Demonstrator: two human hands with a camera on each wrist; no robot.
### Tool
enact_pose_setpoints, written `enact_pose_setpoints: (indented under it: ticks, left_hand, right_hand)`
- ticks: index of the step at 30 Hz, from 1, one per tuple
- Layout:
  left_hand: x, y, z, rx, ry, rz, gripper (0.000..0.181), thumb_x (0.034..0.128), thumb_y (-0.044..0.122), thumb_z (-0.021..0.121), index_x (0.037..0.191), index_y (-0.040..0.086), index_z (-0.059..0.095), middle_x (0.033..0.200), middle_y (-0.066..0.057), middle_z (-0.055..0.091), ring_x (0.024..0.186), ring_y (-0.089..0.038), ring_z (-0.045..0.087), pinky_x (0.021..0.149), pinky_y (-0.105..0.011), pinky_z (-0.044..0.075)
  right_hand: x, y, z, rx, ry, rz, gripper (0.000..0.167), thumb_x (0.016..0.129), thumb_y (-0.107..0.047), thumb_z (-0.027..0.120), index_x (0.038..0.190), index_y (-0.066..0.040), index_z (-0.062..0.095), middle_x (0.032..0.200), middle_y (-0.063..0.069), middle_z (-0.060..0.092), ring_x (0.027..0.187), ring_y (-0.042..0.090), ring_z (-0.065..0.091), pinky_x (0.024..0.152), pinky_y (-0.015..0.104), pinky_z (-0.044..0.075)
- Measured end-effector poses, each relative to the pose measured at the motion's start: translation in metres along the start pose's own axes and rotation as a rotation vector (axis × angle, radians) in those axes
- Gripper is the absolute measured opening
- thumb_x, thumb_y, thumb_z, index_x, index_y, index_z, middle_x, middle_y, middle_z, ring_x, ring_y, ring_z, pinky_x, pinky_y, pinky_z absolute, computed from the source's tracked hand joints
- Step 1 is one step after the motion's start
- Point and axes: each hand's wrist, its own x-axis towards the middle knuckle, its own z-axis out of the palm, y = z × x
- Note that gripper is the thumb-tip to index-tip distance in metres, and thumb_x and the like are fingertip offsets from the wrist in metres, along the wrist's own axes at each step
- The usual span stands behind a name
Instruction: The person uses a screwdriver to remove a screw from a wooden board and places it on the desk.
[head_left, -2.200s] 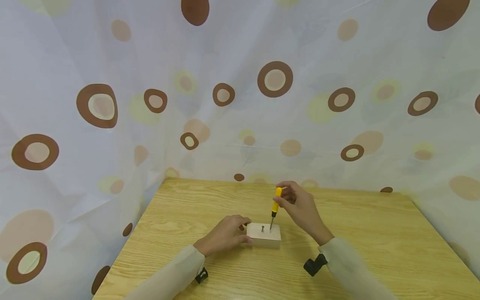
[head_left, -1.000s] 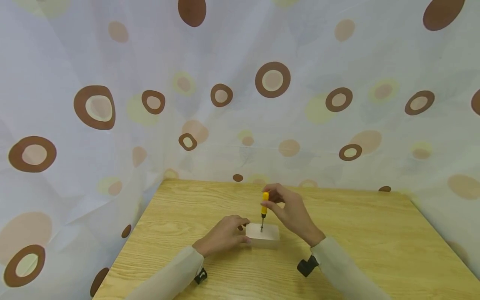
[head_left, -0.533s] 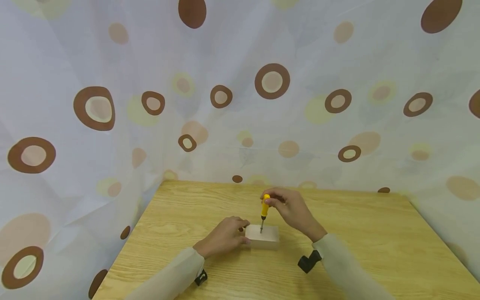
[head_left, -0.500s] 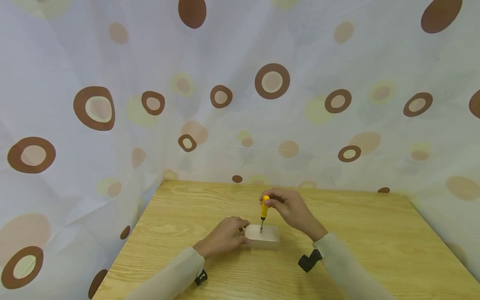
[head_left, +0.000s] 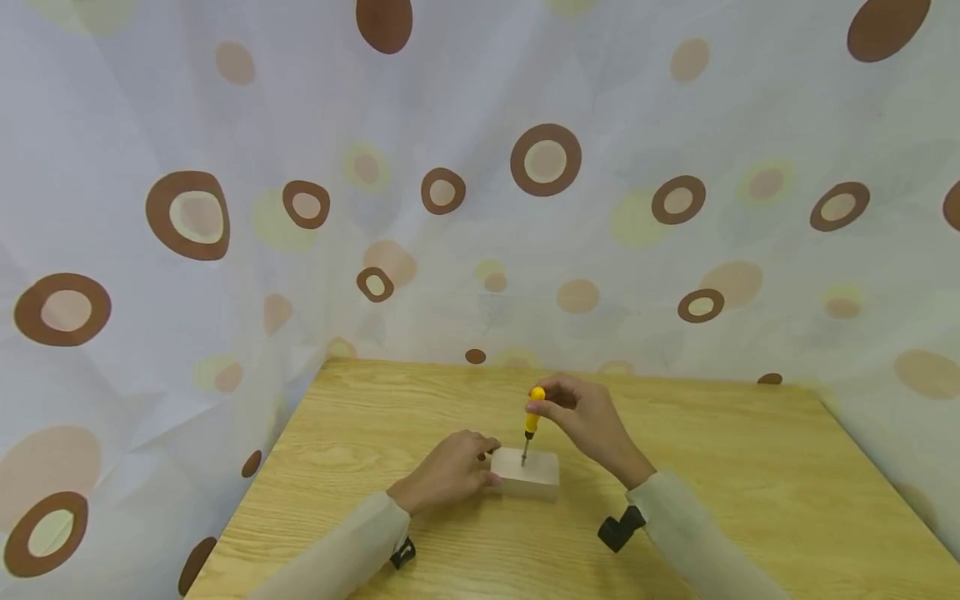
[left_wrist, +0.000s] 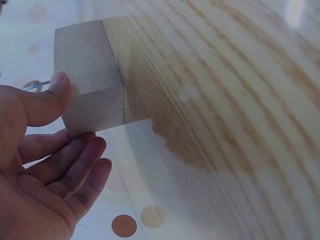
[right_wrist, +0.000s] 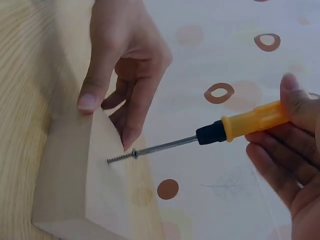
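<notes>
Filling most of the head view from the top edge down: a pale sheet [head_left: 480, 92] printed with brown, peach and yellow spots. Across the lower part of the frame: a wood-grain worktop [head_left: 735, 467]. Reaching in from the bottom edge, in cream sleeves [head_left: 337, 542]: left hand [head_left: 447, 473] at lower centre-left, right hand [head_left: 590, 422] at centre-right and higher up.

Flat on the worktop at lower centre, between the two and below the right hand: a wooden block [head_left: 531, 483], gripped at its left end, with the left thumb on the near side and fingers toward the far side. Up and to the right of its middle, pinched by the yellow handle between right thumb and fingers: a screwdriver [right_wrist: 253, 123], leaning slightly rightward at the top. Smallest of all, standing out of the block's upper face with thread exposed, near the left fingertips in the right wrist view: a screw [right_wrist: 121, 158], head meeting the screwdriver tip.

Step in hand, by judgement: turning the screw; whether in or out, not clear. Likely needed for the next move: tip seated in the screw head, shaft in line with the thread, a twist from the right fingers, and steady holding of the block from the left.
</notes>
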Motion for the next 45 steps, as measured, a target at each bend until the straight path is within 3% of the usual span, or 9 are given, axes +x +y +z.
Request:
enact_pose_setpoints:
  ticks: [4, 8, 12, 16, 19, 23, 33, 41, 45]
  left_hand:
    - [0.000, 0.001, -0.001, -0.008, 0.005, 0.012, 0.051, 0.0900, 0.031, 0.081, 0.131, 0.002, 0.068, 0.122, -0.006, 0.072, 0.100, -0.013, 0.067, 0.085, -0.027, 0.055]
    - [0.000, 0.001, -0.001, -0.001, 0.011, 0.021, 0.051, 0.0899, 0.031, 0.081, 0.130, 0.002, 0.069, 0.122, -0.006, 0.073, 0.100, -0.013, 0.067, 0.085, -0.028, 0.055]
    - [-0.001, -0.001, 0.001, -0.002, 0.007, 0.011, 0.051, 0.0903, 0.031, 0.081, 0.131, 0.002, 0.069, 0.123, -0.006, 0.072, 0.101, -0.013, 0.067, 0.085, -0.028, 0.055]
    - [0.000, -0.001, 0.001, -0.005, 0.006, 0.017, 0.052, 0.0910, 0.032, 0.080, 0.132, 0.002, 0.068, 0.124, -0.006, 0.072, 0.101, -0.012, 0.067, 0.085, -0.027, 0.055]
    - [0.000, -0.001, 0.001, 0.003, 0.013, 0.026, 0.051, 0.0913, 0.032, 0.080, 0.131, 0.002, 0.068, 0.125, -0.007, 0.072, 0.103, -0.014, 0.066, 0.087, -0.028, 0.055]
    - [0.001, -0.001, 0.000, 0.018, 0.016, 0.030, 0.051, 0.0909, 0.032, 0.080, 0.131, 0.002, 0.068, 0.124, -0.007, 0.072, 0.104, -0.015, 0.067, 0.088, -0.030, 0.055]
    - [0.001, -0.001, 0.000, 0.041, 0.027, 0.038, 0.050, 0.0913, 0.033, 0.079, 0.131, 0.004, 0.069, 0.124, -0.005, 0.072, 0.102, -0.013, 0.065, 0.085, -0.028, 0.055]
    - [0.002, -0.001, 0.000, 0.055, 0.026, 0.023, 0.051, 0.0908, 0.034, 0.080, 0.131, 0.004, 0.069, 0.122, -0.004, 0.073, 0.102, -0.013, 0.064, 0.085, -0.029, 0.054]
    - [0.001, -0.001, 0.000, 0.063, 0.026, 0.019, 0.052, 0.0903, 0.035, 0.080, 0.131, 0.004, 0.069, 0.123, -0.004, 0.073, 0.101, -0.012, 0.064, 0.084, -0.028, 0.054]
  right_hand:
    - [0.000, 0.001, -0.001, 0.022, -0.029, -0.045, 0.014, 0.095, -0.015, 0.075, 0.109, -0.013, 0.076, 0.101, -0.002, 0.076, 0.092, 0.015, 0.073, 0.085, 0.031, 0.058]
    - [0.001, 0.001, -0.003, 0.033, -0.071, -0.061, 0.013, 0.098, -0.017, 0.072, 0.110, -0.017, 0.075, 0.103, -0.004, 0.075, 0.090, 0.018, 0.072, 0.080, 0.032, 0.059]
    - [0.000, 0.001, -0.001, -0.039, -0.026, -0.029, 0.017, 0.099, -0.029, 0.071, 0.113, -0.021, 0.075, 0.104, -0.008, 0.073, 0.091, 0.013, 0.070, 0.079, 0.031, 0.059]
    - [-0.001, -0.001, -0.001, -0.089, 0.017, -0.051, 0.017, 0.098, -0.024, 0.072, 0.114, -0.019, 0.076, 0.106, -0.005, 0.073, 0.095, 0.015, 0.069, 0.082, 0.031, 0.059]
    - [0.002, -0.003, -0.004, -0.055, -0.034, -0.081, 0.018, 0.099, -0.015, 0.070, 0.115, -0.018, 0.076, 0.110, -0.002, 0.074, 0.101, 0.020, 0.070, 0.084, 0.032, 0.059]
    - [0.005, -0.005, -0.008, 0.020, -0.118, -0.039, 0.021, 0.100, -0.013, 0.067, 0.119, -0.019, 0.074, 0.115, -0.002, 0.073, 0.106, 0.020, 0.069, 0.089, 0.031, 0.057]
    - [0.003, -0.004, -0.005, 0.042, -0.020, -0.001, 0.019, 0.097, -0.027, 0.073, 0.116, -0.022, 0.074, 0.109, 0.001, 0.075, 0.095, 0.014, 0.072, 0.085, 0.032, 0.058]
    - [0.009, 0.002, -0.016, 0.212, -0.180, 0.011, 0.016, 0.099, -0.013, 0.070, 0.113, -0.014, 0.076, 0.116, 0.006, 0.072, 0.102, 0.026, 0.070, 0.090, 0.034, 0.057]
    - [0.008, 0.000, -0.014, 0.182, -0.153, 0.013, 0.017, 0.098, -0.017, 0.072, 0.115, -0.016, 0.076, 0.113, 0.005, 0.072, 0.096, 0.025, 0.070, 0.085, 0.034, 0.058]
